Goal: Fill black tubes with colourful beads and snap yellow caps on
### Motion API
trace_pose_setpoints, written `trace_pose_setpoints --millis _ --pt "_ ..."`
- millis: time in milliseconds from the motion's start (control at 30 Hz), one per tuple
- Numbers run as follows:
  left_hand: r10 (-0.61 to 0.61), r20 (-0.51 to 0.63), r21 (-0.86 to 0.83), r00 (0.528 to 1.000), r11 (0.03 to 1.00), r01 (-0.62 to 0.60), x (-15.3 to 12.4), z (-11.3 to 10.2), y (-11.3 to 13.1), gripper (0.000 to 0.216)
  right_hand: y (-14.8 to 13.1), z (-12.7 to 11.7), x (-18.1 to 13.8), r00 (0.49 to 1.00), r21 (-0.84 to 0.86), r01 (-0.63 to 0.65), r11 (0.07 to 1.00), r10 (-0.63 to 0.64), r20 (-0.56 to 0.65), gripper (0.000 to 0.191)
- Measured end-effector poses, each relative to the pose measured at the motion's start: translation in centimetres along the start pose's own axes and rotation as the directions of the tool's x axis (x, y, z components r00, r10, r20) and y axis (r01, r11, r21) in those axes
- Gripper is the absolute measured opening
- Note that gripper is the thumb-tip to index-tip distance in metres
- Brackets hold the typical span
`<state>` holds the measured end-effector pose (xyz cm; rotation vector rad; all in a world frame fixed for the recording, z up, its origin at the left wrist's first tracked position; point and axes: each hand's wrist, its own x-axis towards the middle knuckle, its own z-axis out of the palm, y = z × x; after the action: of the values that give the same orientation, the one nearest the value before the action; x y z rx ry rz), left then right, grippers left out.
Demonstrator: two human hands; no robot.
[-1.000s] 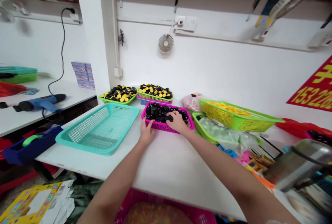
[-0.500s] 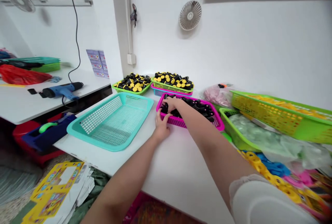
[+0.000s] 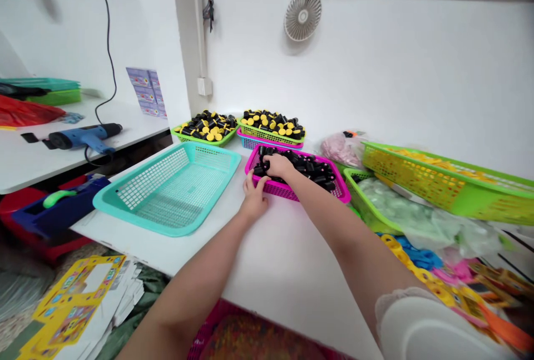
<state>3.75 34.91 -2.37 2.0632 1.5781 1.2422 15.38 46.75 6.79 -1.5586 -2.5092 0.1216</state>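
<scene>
A magenta basket (image 3: 287,192) of small black cylindrical pieces (image 3: 321,169) stands on the white table. My left hand (image 3: 255,197) is at its near left corner, with the fingers and thumb gripping the rim. My right hand (image 3: 278,165) reaches in over the near side. Its fingers curl around a black cylindrical piece (image 3: 266,164) at the left end of the pile; the fingertips are partly hidden. To the left sits a turquoise basket (image 3: 183,226) with nothing in it.
Behind are two green baskets (image 3: 196,138) (image 3: 287,138) of black-and-yellow pieces. Green baskets (image 3: 450,182) with yellow parts and clear bags crowd the right. A blue heat gun (image 3: 85,137) lies on the left table. Printed yellow cards (image 3: 79,299) are at lower left.
The view has shifted slightly, so everything sits a little further left and higher. My right hand's fingers have moved a little within the black pieces. My left hand stays at the basket's corner.
</scene>
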Motion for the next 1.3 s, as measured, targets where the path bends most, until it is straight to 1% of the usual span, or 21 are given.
trace_pose_setpoints --millis 133,267,367,433,467,500,533,567,600,633,700,767,800,867,933,1000,1067,1133,1200,1267,1300 --pt "-0.013 0.001 -0.004 1.000 1.000 0.013 -0.1 0.2 0.1 0.073 0.5 -0.8 -0.9 0.993 0.224 -0.033 0.974 0.059 -0.107 0.039" --pt "-0.032 0.011 -0.003 0.999 0.999 0.032 -0.1 0.2 0.2 0.074 1.1 -2.6 -2.4 0.969 0.510 -0.056 0.859 0.170 -0.181 0.038" --pt "-0.037 0.021 -0.004 0.999 0.999 0.037 -0.1 -0.1 0.2 0.075 1.4 -4.5 -5.7 0.949 0.660 -0.024 0.751 0.224 -0.222 0.033" --pt "-0.032 0.021 -0.001 0.999 0.999 0.032 0.0 -0.2 0.3 0.074 1.2 -5.6 -9.5 0.950 0.744 0.027 0.668 0.215 -0.228 0.031" --pt "-0.028 0.020 0.001 0.999 1.000 0.028 0.0 -0.3 0.3 0.073 1.0 -5.9 -11.7 0.958 0.789 0.052 0.612 0.192 -0.212 0.031" --pt "-0.024 0.019 0.004 1.000 1.000 0.024 0.0 -0.4 0.4 0.073 0.6 -6.0 -14.1 0.976 0.863 0.082 0.499 0.133 -0.170 0.032" --pt "-0.021 0.017 0.006 1.000 1.000 0.021 -0.1 -0.4 0.5 0.073 0.1 -5.8 -16.4 0.992 0.915 0.076 0.396 0.063 -0.110 0.033" --pt "-0.019 0.016 0.008 1.000 1.000 0.019 -0.1 -0.4 0.6 0.073 -0.4 -5.3 -18.5 0.999 0.941 0.036 0.336 -0.004 -0.036 0.034" --pt "-0.018 0.016 0.009 1.000 1.000 0.018 -0.1 -0.5 0.7 0.073 -0.9 -4.5 -20.3 0.998 0.951 -0.016 0.309 -0.058 0.036 0.035" --pt "-0.017 0.016 0.009 1.000 1.000 0.017 -0.2 -0.5 0.8 0.074 -1.3 -3.6 -21.7 0.990 0.949 -0.068 0.309 -0.093 0.101 0.035" --pt "-0.029 -0.005 0.013 1.000 1.000 0.029 -0.3 -0.6 1.1 0.074 -1.7 -1.5 -23.3 0.970 0.939 -0.154 0.308 -0.133 0.203 0.034" --pt "-0.001 -0.023 -0.054 1.000 0.999 0.000 -0.7 -0.9 1.2 0.072 -1.2 0.4 -23.6 0.958 0.949 -0.199 0.246 -0.156 0.242 0.035" --pt "0.038 -0.005 -0.110 0.999 0.993 -0.038 -0.9 -1.1 1.2 0.067 -0.7 1.2 -23.5 0.954 0.956 -0.211 0.204 -0.169 0.246 0.036" --pt "0.161 0.100 -0.236 0.982 0.963 -0.134 -1.5 -1.5 1.3 0.055 0.7 2.1 -23.2 0.942 0.959 -0.237 0.157 -0.202 0.266 0.040" --pt "0.290 0.271 -0.320 0.918 0.926 -0.199 -2.3 -1.7 1.4 0.056 2.1 2.3 -23.3 0.923 0.948 -0.277 0.158 -0.228 0.308 0.044" --pt "0.362 0.411 -0.360 0.837 0.908 -0.216 -3.1 -1.6 1.7 0.075 3.1 2.1 -23.8 0.915 0.939 -0.297 0.174 -0.227 0.332 0.047" --pt "0.397 0.500 -0.387 0.770 0.898 -0.211 -3.6 -1.3 2.2 0.090 3.8 1.6 -24.3 0.930 0.939 -0.276 0.207 -0.190 0.315 0.049" --pt "0.403 0.554 -0.386 0.729 0.900 -0.204 -3.8 -1.0 2.7 0.088 4.2 1.1 -24.6 0.950 0.915 -0.235 0.329 -0.120 0.287 0.049" --pt "0.400 0.585 -0.378 0.706 0.904 -0.199 -3.8 -0.9 3.1 0.077 4.4 0.7 -24.7 0.973 0.832 -0.194 0.520 -0.010 0.232 0.047" --pt "0.386 0.596 -0.345 0.704 0.915 -0.210 -3.9 -0.8 3.4 0.074 4.6 0.7 -24.8 0.983 0.712 -0.176 0.680 0.086 0.161 0.044" --pt "0.372 0.595 -0.314 0.713 0.924 -0.219 -4.1 -0.7 3.6 0.078 4.7 0.7 -24.8 0.985 0.669 -0.174 0.723 0.117 0.130 0.045"
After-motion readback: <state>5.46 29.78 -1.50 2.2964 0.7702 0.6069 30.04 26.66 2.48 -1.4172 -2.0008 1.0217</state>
